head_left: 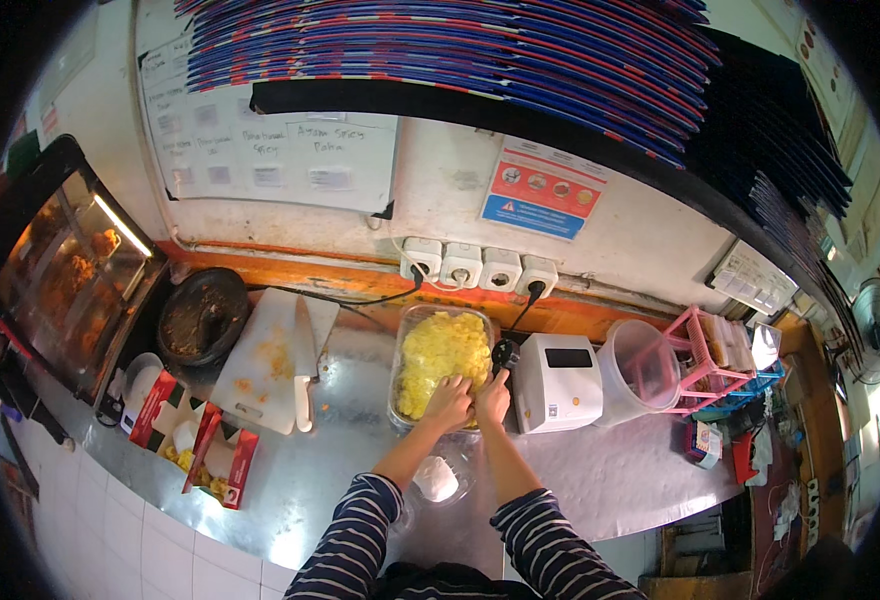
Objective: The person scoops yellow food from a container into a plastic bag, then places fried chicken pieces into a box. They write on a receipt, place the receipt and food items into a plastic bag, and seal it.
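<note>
A clear rectangular tray [394,400] filled with lumpy yellow food [444,350] stands in front of me on the metal counter. My left hand [449,404] is over the tray's near right corner, its fingers bent down at the food. What those fingers hold, if anything, is hidden. Beside it, at the tray's right edge, my right hand [493,400] is closed around a black round-headed utensil [505,354], the head pointing up and away. Between my forearms, a white mound [436,479] rests in a clear plastic dish. The two hands are almost touching.
Right of the tray stand a white boxy machine [558,383], a clear bucket [632,375] and a pink rack [712,350]. To the left lie a white cutting board [260,370] with a white-handled knife [303,404], a dark mortar [200,315] and red-and-white food boxes [225,458]. Stacked folded cardboard [440,50] overhangs the counter.
</note>
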`<state>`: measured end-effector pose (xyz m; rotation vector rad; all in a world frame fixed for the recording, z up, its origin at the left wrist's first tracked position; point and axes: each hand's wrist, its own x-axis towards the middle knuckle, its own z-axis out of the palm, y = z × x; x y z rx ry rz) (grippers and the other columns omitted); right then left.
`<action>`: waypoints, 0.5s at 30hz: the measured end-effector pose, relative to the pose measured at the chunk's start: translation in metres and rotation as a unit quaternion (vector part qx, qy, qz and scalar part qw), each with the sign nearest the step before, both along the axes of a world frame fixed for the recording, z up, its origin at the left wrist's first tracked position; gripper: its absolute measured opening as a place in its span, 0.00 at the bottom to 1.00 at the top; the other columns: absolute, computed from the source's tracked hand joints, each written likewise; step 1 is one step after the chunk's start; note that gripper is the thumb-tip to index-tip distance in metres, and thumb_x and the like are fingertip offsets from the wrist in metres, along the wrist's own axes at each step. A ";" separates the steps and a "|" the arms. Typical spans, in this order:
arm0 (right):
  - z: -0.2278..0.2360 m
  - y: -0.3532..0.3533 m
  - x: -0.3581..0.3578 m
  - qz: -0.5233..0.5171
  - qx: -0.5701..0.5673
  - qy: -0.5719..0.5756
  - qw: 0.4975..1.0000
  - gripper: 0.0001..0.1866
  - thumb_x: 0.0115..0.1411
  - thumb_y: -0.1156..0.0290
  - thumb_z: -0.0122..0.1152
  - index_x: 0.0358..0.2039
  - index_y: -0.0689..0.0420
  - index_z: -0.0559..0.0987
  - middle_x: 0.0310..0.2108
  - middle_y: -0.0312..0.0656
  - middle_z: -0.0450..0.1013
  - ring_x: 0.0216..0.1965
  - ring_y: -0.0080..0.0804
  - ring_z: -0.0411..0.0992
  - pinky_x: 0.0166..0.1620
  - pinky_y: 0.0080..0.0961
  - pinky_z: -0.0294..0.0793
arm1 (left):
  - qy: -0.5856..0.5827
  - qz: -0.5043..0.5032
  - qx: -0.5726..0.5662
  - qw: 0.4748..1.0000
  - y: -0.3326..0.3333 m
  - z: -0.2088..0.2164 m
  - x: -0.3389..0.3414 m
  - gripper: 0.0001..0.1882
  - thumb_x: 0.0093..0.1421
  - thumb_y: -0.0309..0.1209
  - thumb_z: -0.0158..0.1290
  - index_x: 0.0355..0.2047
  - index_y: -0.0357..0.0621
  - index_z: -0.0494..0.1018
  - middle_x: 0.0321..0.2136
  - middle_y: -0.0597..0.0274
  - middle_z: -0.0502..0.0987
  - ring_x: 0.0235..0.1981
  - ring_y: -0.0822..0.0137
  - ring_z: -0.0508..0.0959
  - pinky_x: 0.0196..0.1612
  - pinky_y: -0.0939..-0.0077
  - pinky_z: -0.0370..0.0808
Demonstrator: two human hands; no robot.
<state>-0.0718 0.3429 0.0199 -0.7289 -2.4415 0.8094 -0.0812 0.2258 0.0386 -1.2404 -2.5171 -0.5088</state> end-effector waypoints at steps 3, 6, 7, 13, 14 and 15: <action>0.003 0.001 -0.001 0.008 -0.016 -0.046 0.999 0.14 0.62 0.61 0.42 0.37 0.58 0.58 0.24 0.60 0.72 0.28 0.61 0.71 0.30 0.51 0.69 | -0.022 -0.012 0.001 1.000 0.001 0.000 -0.002 0.14 0.47 0.42 0.51 0.20 0.44 0.77 0.30 0.61 0.72 0.42 0.58 0.67 0.42 0.60 0.63; 0.006 0.002 -0.004 0.019 -0.021 -0.049 0.998 0.13 0.62 0.61 0.42 0.37 0.58 0.58 0.23 0.60 0.72 0.28 0.60 0.71 0.29 0.50 0.69 | -0.043 -0.041 -0.013 0.998 -0.002 0.001 -0.003 0.14 0.44 0.42 0.53 0.20 0.44 0.77 0.30 0.62 0.73 0.41 0.58 0.67 0.41 0.60 0.64; 0.006 0.002 -0.004 0.017 -0.023 -0.069 0.997 0.13 0.62 0.61 0.42 0.37 0.58 0.58 0.23 0.60 0.72 0.28 0.60 0.71 0.29 0.50 0.69 | -0.039 -0.054 -0.004 0.998 -0.004 0.001 -0.003 0.13 0.44 0.41 0.54 0.20 0.44 0.78 0.30 0.62 0.73 0.41 0.58 0.67 0.41 0.60 0.64; 0.005 -0.002 -0.006 0.015 0.002 -0.046 0.999 0.12 0.63 0.62 0.41 0.37 0.58 0.58 0.22 0.61 0.71 0.27 0.61 0.71 0.29 0.51 0.69 | -0.064 -0.120 0.031 0.990 -0.022 0.006 0.003 0.09 0.44 0.39 0.56 0.19 0.47 0.74 0.27 0.63 0.71 0.40 0.60 0.69 0.42 0.57 0.65; 0.004 -0.002 -0.007 0.020 -0.006 -0.050 0.999 0.12 0.63 0.63 0.42 0.38 0.59 0.58 0.22 0.61 0.71 0.27 0.60 0.71 0.29 0.51 0.68 | -0.023 -0.100 0.029 0.994 -0.026 0.006 0.007 0.09 0.45 0.38 0.55 0.21 0.48 0.74 0.27 0.63 0.71 0.40 0.60 0.69 0.42 0.58 0.65; 0.004 -0.002 -0.008 0.016 -0.009 -0.044 0.999 0.12 0.62 0.64 0.43 0.38 0.59 0.58 0.21 0.61 0.71 0.26 0.60 0.71 0.28 0.51 0.68 | 0.014 -0.077 0.025 0.997 -0.030 0.008 0.011 0.08 0.46 0.38 0.55 0.22 0.48 0.74 0.27 0.63 0.71 0.40 0.61 0.69 0.43 0.58 0.65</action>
